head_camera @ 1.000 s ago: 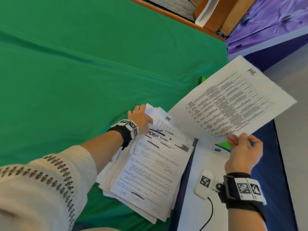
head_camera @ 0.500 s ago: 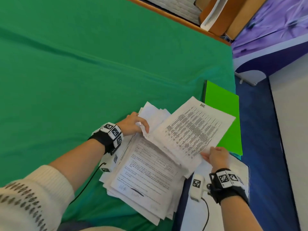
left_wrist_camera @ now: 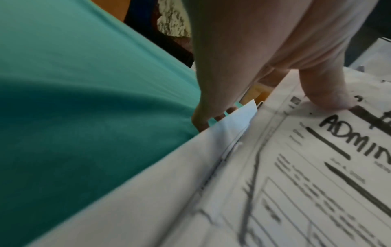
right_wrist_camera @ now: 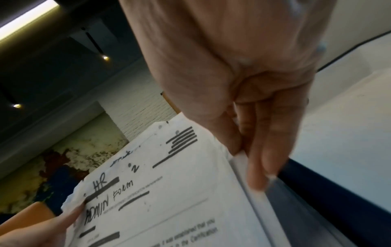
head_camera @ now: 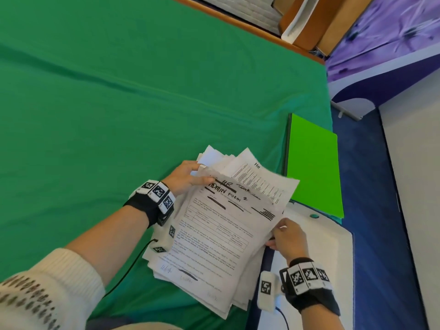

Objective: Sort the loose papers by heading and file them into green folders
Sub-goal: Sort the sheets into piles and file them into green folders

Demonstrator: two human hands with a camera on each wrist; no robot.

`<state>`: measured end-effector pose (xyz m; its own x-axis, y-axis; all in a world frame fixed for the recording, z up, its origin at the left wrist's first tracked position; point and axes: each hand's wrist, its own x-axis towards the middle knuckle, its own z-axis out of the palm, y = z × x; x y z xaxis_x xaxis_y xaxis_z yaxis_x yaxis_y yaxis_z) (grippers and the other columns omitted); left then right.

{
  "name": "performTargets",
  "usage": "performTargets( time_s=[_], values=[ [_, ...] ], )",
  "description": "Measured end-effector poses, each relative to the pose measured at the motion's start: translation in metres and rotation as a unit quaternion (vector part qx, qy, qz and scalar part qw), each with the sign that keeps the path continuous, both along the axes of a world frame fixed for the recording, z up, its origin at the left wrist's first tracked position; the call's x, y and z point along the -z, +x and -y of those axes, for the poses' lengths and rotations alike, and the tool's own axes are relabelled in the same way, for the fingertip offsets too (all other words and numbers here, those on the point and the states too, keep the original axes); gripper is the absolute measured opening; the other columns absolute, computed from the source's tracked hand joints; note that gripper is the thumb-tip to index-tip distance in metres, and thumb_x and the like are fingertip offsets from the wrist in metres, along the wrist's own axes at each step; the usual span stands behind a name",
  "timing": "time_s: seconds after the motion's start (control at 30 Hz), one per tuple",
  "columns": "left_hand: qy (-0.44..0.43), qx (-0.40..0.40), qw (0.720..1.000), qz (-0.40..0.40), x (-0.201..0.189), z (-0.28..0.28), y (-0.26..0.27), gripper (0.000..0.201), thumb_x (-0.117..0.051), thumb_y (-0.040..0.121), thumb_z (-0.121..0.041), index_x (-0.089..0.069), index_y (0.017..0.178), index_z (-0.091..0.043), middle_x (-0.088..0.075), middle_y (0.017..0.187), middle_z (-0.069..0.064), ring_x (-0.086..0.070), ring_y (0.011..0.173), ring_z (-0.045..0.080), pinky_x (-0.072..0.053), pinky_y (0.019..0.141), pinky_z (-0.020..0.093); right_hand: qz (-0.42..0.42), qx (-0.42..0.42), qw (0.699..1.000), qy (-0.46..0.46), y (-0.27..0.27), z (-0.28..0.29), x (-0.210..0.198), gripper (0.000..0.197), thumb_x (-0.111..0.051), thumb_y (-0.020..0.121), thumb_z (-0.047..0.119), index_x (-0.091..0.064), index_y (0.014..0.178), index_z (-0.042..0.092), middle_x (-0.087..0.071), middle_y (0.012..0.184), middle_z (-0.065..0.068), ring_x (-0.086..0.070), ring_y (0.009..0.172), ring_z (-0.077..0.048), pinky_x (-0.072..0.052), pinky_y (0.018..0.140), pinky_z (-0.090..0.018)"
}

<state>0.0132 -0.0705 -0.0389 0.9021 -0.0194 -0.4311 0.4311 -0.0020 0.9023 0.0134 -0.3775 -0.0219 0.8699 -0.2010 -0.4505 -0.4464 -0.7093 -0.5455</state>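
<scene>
A thick stack of white papers (head_camera: 209, 239) lies on the green cloth (head_camera: 119, 91), near its front right corner. Its top sheet (right_wrist_camera: 169, 192) is headed "HR" over "ADMIN FORM 2". My left hand (head_camera: 188, 178) grips the stack's top left corner, thumb (left_wrist_camera: 330, 97) on the top sheet, fingers beneath. My right hand (head_camera: 284, 236) pinches the stack's right edge (right_wrist_camera: 251, 180), thumb on top, fingers below. A densely printed sheet (head_camera: 257, 177) sticks out behind the top sheet. One bright green folder (head_camera: 313, 165) lies shut to the right of the stack.
A white tablet-like board (head_camera: 319, 253) with a teal button (head_camera: 314, 216) lies under my right wrist on the dark blue surface (head_camera: 371, 210). A black cable (head_camera: 133, 263) runs under my left forearm. Wooden furniture (head_camera: 309, 25) stands beyond the cloth's far edge.
My right hand lowered the printed HR sheet from the air into the stack and now pinches the stack's right edge. My left hand lifted the top sheets' corner and grips it.
</scene>
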Motion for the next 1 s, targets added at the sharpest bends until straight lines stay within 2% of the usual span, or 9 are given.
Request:
performTargets(
  time_s=[0.13,0.27,0.33,0.47,0.6,0.7,0.8,0.9,1.0],
  values=[
    [-0.089,-0.053,0.995,0.007,0.001,0.007,-0.004,0.033,-0.075,0.083,-0.024,-0.070,0.111,-0.007,-0.071,0.114,0.010,-0.069,0.106,0.026,-0.053,0.093,0.042,-0.087,-0.047,0.994,-0.045,-0.008,-0.002,-0.004,0.007,-0.056,0.091,0.013,-0.057,0.088,0.007,-0.071,0.062,-0.010,-0.071,0.055,-0.023,-0.061,0.068,-0.041],
    [-0.046,-0.093,0.995,-0.012,0.016,0.010,-0.001,0.046,-0.084,0.069,-0.050,-0.075,0.105,-0.023,-0.061,0.128,0.011,-0.063,0.115,0.029,-0.052,0.096,0.047,-0.118,-0.108,0.982,-0.096,-0.015,-0.004,0.000,0.007,-0.057,0.087,0.012,-0.053,0.082,0.010,-0.072,0.068,-0.009,-0.071,0.060,-0.024,-0.061,0.070,-0.040],
    [-0.064,-0.097,0.993,-0.010,0.009,0.012,-0.002,0.036,-0.082,0.077,-0.035,-0.073,0.105,-0.015,-0.068,0.118,0.013,-0.067,0.106,0.031,-0.055,0.091,0.048,-0.124,-0.121,0.979,-0.105,-0.019,-0.006,0.003,0.011,-0.058,0.084,0.012,-0.051,0.076,0.013,-0.071,0.070,-0.009,-0.071,0.064,-0.025,-0.061,0.071,-0.040],
    [-0.108,-0.085,0.990,-0.008,-0.007,0.018,-0.005,0.024,-0.071,0.087,-0.013,-0.069,0.108,-0.002,-0.074,0.104,0.013,-0.072,0.095,0.030,-0.058,0.083,0.043,-0.074,-0.111,0.980,-0.151,-0.023,-0.005,0.009,0.010,-0.060,0.085,0.019,-0.053,0.078,0.016,-0.070,0.077,-0.005,-0.069,0.070,-0.022,-0.059,0.072,-0.038],
    [-0.058,-0.099,0.993,-0.027,0.001,0.018,-0.002,0.019,-0.078,0.082,-0.020,-0.074,0.099,-0.012,-0.073,0.106,0.010,-0.071,0.096,0.028,-0.057,0.088,0.044,0.079,-0.051,0.983,-0.161,-0.022,-0.017,-0.001,0.025,-0.053,0.095,0.033,-0.051,0.109,0.012,-0.065,0.100,-0.006,-0.062,0.093,-0.030,-0.045,0.075,-0.031],
    [0.055,-0.089,0.994,-0.032,0.016,0.018,0.000,0.026,-0.083,0.071,-0.047,-0.073,0.089,-0.031,-0.050,0.130,0.000,-0.047,0.126,0.022,-0.037,0.109,0.045,0.115,-0.051,0.986,-0.113,-0.020,-0.034,-0.007,0.042,-0.049,0.096,0.046,-0.050,0.119,0.012,-0.064,0.113,-0.008,-0.059,0.102,-0.028,-0.043,0.081,-0.034],
    [0.105,-0.096,0.989,-0.026,0.013,0.021,-0.005,0.041,-0.080,0.078,-0.038,-0.066,0.115,-0.024,-0.032,0.135,-0.003,-0.027,0.131,0.016,-0.026,0.115,0.043,0.026,-0.031,0.997,-0.063,-0.020,-0.040,0.004,0.062,-0.058,0.090,0.050,-0.041,0.134,0.011,-0.057,0.129,-0.011,-0.056,0.116,-0.028,-0.044,0.096,-0.038],
    [0.033,-0.097,0.995,-0.020,0.007,0.020,-0.010,0.038,-0.082,0.076,-0.032,-0.067,0.110,-0.024,-0.032,0.135,-0.007,-0.031,0.133,0.018,-0.029,0.115,0.045,-0.016,0.008,1.000,0.021,-0.018,-0.042,0.017,0.073,-0.072,0.084,0.036,-0.032,0.140,0.010,-0.056,0.127,-0.008,-0.056,0.117,-0.030,-0.047,0.099,-0.041],
    [-0.038,-0.072,0.996,-0.031,-0.001,0.016,-0.012,0.030,-0.084,0.074,-0.029,-0.073,0.102,-0.022,-0.044,0.140,0.003,-0.052,0.124,0.026,-0.047,0.101,0.046,-0.050,0.119,0.975,0.182,-0.014,-0.043,0.023,0.054,-0.075,0.083,0.018,-0.045,0.128,0.011,-0.064,0.107,-0.002,-0.065,0.090,-0.022,-0.056,0.079,-0.036]
  ],
)
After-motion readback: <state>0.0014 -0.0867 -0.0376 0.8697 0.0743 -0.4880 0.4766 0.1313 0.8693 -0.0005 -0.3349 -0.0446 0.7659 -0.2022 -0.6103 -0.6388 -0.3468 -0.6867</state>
